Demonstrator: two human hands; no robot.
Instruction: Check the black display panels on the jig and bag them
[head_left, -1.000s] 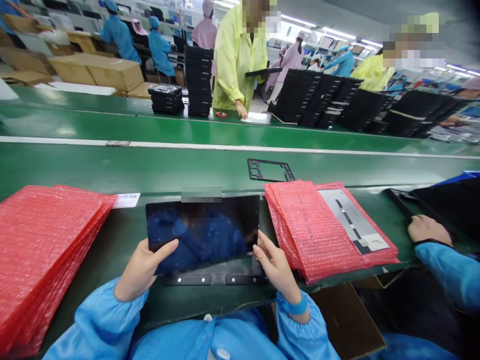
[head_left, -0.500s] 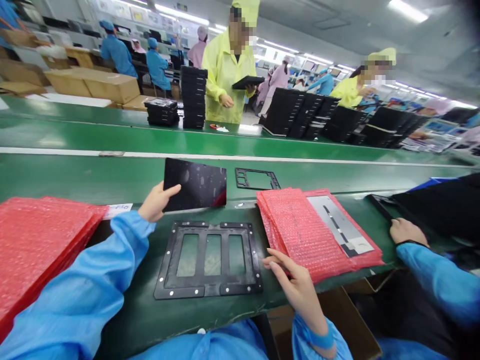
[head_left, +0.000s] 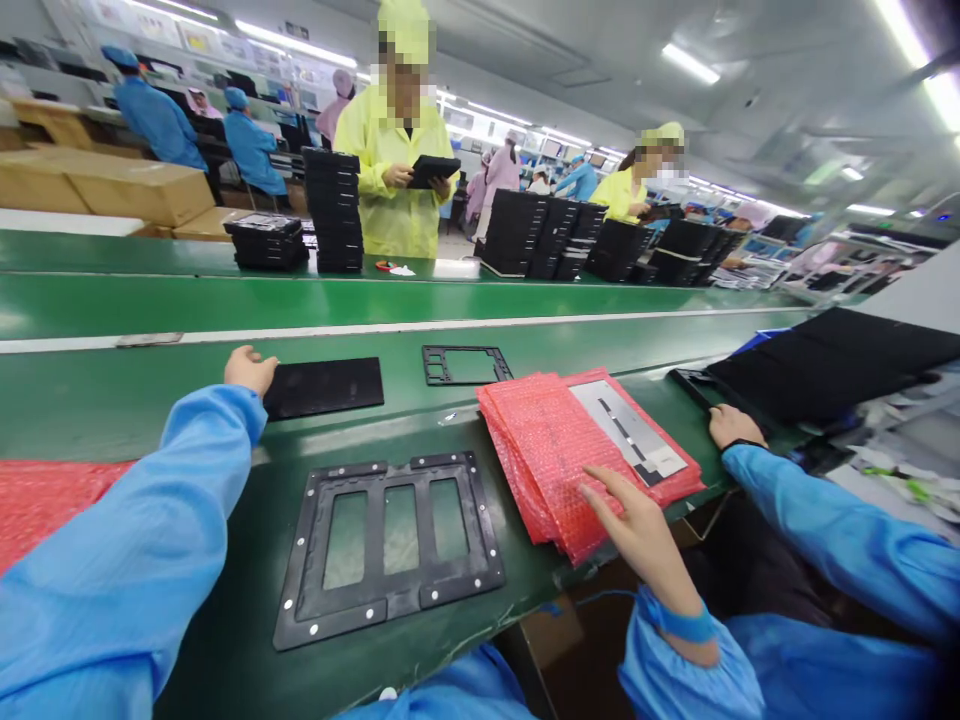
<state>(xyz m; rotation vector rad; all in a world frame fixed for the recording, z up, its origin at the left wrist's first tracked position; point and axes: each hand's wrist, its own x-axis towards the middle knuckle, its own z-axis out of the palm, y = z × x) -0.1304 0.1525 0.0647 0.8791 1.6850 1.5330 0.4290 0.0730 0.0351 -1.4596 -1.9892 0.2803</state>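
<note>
My left hand (head_left: 251,370) reaches out to the far strip of the bench. It grips the left end of a dark, flat screen panel (head_left: 326,388), which lies low on or just over the green surface. In front of me is a black frame fixture (head_left: 390,545) with three window openings and several light round dots along its rim. My right hand (head_left: 637,520), fingers apart and holding nothing, hovers at the near edge of the red bubble-wrap pouches (head_left: 536,440). A silvery panel (head_left: 626,430) with a black strip lies on those pouches.
A thinner black frame (head_left: 465,365) lies farther back. More red bubble wrap (head_left: 60,500) is at the left. A co-worker's hand (head_left: 735,428) rests by a large black panel (head_left: 840,365) at the right. Stacks of black units (head_left: 330,210) stand across the bench, before a person in yellow (head_left: 397,170).
My left hand has lowered the screen panel from a raised tilt to nearly flat on the far strip. My right hand has shifted right, from beside the frame fixture to the red pouches. The view has turned right.
</note>
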